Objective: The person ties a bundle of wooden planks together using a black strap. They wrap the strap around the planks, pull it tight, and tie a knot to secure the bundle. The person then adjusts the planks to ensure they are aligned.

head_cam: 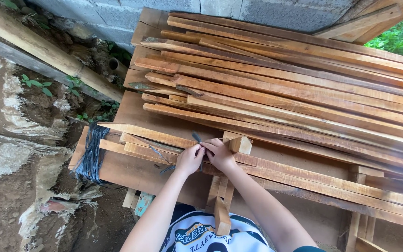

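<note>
Strap (pixel 197 137) (dark) | pinched between fingers (pixel 200 150) | atop planks (pixel 276 168)

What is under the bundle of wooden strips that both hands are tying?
The bundle rests on a broad plank, with a small wood block below the edge. What supports the plank is covered.

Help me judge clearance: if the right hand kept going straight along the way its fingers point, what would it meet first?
The right hand points left, fingertips meeting the left hand over the dark grey plastic strap. It would probably meet the left hand's fingers first; depth is unclear.
</note>
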